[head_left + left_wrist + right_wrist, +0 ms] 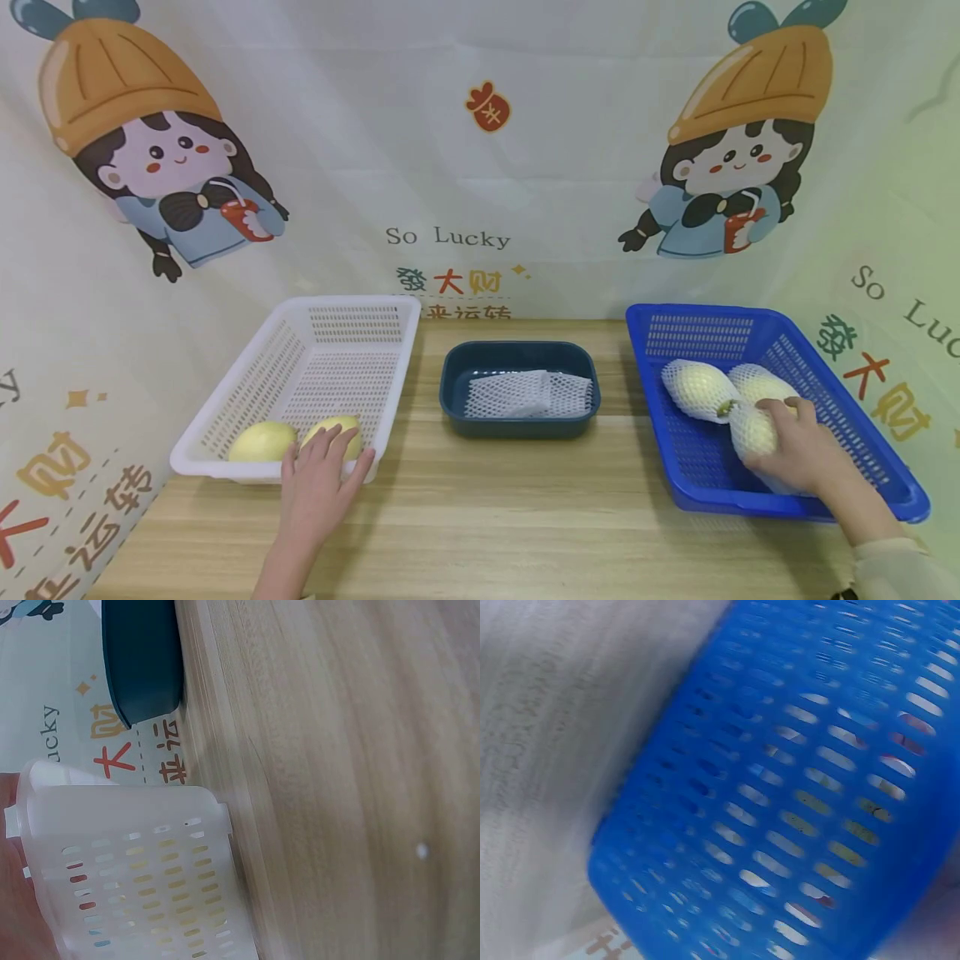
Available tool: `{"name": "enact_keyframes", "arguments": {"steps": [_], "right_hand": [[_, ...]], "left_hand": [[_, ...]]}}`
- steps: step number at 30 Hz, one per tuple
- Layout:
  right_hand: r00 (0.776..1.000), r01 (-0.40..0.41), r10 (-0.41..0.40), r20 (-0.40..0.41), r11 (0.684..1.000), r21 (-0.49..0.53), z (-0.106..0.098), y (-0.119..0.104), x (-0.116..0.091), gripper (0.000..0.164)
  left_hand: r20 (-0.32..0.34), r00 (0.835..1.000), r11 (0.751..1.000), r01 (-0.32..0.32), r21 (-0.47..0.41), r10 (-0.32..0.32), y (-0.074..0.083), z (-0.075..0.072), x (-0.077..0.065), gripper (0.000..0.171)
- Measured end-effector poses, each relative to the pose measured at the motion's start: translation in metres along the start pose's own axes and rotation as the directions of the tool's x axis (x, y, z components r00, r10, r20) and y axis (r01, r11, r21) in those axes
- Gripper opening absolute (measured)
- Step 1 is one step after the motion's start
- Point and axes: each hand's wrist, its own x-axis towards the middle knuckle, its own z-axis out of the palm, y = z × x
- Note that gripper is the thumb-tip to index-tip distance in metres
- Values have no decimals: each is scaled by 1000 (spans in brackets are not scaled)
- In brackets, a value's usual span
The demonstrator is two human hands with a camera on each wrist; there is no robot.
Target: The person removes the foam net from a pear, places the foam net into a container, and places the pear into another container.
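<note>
In the head view, my left hand (pixel 322 475) reaches over the front rim of the white basket (pixel 191 454), its fingers spread over a round pale-yellow fruit (pixel 347 446). A second bare yellow fruit (pixel 262 442) lies just left of it. My right hand (pixel 806 450) is inside the blue basket (pixel 678 492), gripping a fruit in a white foam net (pixel 752 431). Two more netted fruits, one on the left (pixel 697 388) and one behind (pixel 761 385), lie beside it. The right wrist view shows mostly the blue basket's slotted wall (pixel 780 787).
Between the baskets stands a dark teal tray (pixel 517 427) holding white foam nets (pixel 525 394). All three containers sit on a wood-grain table (pixel 510 517). A printed cloth (pixel 562 192) hangs behind and at both sides.
</note>
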Motion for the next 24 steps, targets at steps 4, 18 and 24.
{"name": "enact_keyframes", "arguments": {"steps": [4,18,24], "right_hand": [[997,41,-40,-65,999,11,-8,-6,0,69],[968,180,-158,-195,979,96,-31,-64,7,72],[937,317,-284,-206,936,151,-19,-103,9,71]], "left_hand": [[-12,1000,1000,-5,-1,5,0,0,0,50],[-13,1000,1000,-5,-5,5,0,0,0,50],[-1,1000,1000,-1,-6,1,0,0,0,50]]}}
